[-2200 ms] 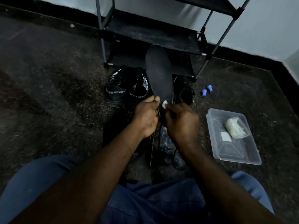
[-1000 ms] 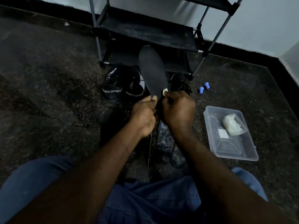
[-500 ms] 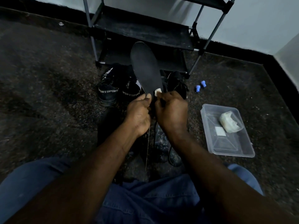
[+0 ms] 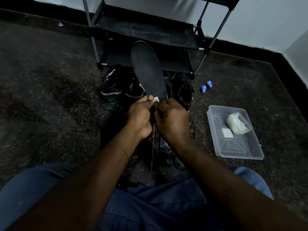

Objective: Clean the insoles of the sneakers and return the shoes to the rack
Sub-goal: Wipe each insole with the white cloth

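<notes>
A black insole [image 4: 147,69] stands upright in front of me, toe end up. My left hand [image 4: 140,115] grips its heel end from the left. My right hand [image 4: 171,117] pinches a small white wipe [image 4: 156,99] against the insole's lower part. Behind the insole a pair of black sneakers lettered SPORT [image 4: 122,90] sits on the floor, with another black sneaker [image 4: 182,90] to their right. The black shoe rack [image 4: 146,30] stands against the wall beyond them.
A clear plastic tub [image 4: 233,149] holding a white bag and a white pad lies on the floor to my right. Two small blue caps [image 4: 206,85] lie near the rack's right leg. A dark shoe lies under my hands. My knees fill the bottom edge.
My right hand with the wipe has shifted along the insole's lower part, up and then slightly back down. The insole stays upright in my left hand. The view has drifted a little.
</notes>
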A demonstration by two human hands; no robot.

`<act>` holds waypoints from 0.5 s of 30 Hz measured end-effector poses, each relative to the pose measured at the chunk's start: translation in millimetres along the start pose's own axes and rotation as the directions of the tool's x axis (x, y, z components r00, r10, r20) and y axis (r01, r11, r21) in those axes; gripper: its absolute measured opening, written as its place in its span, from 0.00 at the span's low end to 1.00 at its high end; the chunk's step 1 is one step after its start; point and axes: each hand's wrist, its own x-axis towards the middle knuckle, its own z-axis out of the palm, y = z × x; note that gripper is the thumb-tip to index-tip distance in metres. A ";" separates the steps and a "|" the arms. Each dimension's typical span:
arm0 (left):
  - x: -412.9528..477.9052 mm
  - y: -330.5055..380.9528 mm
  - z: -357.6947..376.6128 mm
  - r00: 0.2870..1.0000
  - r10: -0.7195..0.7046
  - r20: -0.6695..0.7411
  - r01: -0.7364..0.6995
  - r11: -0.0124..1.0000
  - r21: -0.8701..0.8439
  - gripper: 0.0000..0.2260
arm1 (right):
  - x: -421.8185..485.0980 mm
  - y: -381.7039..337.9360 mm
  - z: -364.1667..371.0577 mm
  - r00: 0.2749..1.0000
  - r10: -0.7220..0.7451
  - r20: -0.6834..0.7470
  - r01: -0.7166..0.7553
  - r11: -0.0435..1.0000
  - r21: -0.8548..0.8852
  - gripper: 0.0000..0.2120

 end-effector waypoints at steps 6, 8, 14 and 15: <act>-5.3 -1.1 6.0 1.000 0.003 -0.003 -0.003 1.000 0.029 0.16 | 25.2 23.2 -12.2 0.974 0.214 -0.075 -0.214 0.977 0.004 0.09; -6.5 -0.4 8.0 0.999 0.022 0.033 -0.023 0.999 0.044 0.12 | 32.0 30.1 -21.0 0.894 0.448 0.000 -0.433 0.863 0.262 0.08; -4.3 6.5 5.2 0.998 0.047 0.034 -0.047 0.999 0.013 0.08 | 15.4 39.2 -42.9 0.526 0.724 0.446 -0.606 -0.048 0.794 0.08; -5.5 7.5 4.8 0.998 0.041 0.040 -0.042 0.999 0.003 0.09 | 9.8 42.0 -45.0 0.493 0.726 0.478 -0.612 -0.101 0.784 0.08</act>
